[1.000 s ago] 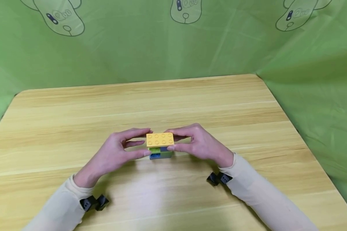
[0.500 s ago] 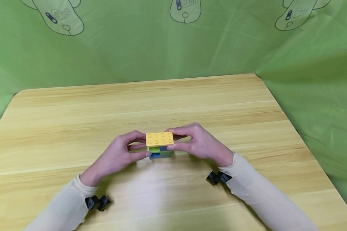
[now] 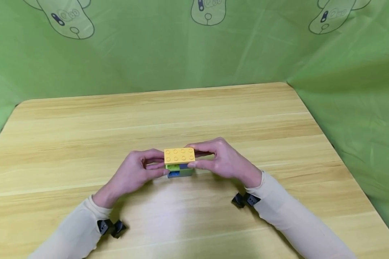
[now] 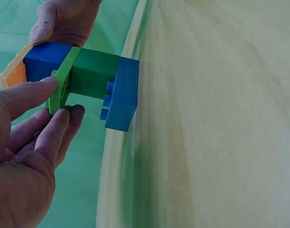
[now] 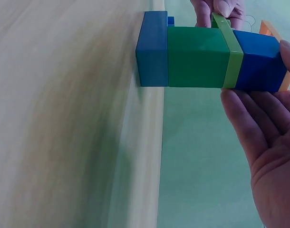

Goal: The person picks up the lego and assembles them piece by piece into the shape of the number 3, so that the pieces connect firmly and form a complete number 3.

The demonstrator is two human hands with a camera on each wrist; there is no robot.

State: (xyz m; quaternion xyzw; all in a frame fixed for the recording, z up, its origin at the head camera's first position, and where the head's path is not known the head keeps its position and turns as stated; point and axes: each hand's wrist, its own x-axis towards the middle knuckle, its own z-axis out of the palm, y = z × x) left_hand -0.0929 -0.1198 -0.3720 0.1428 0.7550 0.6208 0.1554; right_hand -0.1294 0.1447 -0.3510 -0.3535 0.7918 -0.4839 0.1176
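A stack of toy building bricks stands upright on the table. Its lowest piece is a blue brick [image 5: 153, 57], with a green brick [image 5: 198, 57] on its right half. Above that lie a light green plate [image 5: 234, 61], a dark blue brick [image 5: 261, 59] on the plate's right half, and a yellow plate [image 3: 179, 155] on top. My left hand [image 3: 134, 171] pinches the light green plate's left end between thumb and fingers. From the right side, my right hand [image 3: 222, 160] holds the dark blue brick just under the yellow plate. The stack hides some fingertips in the head view.
The wooden table [image 3: 181, 118] extends around the stack on all sides. Green cloth [image 3: 149, 54] with printed outlines hangs behind it and on the right. Small black devices sit at the left wrist [image 3: 111, 228] and right wrist [image 3: 245, 200].
My left hand has shifted slightly right, and its fingers have drawn in behind the stack. The right hand and the bricks stay almost where they were.
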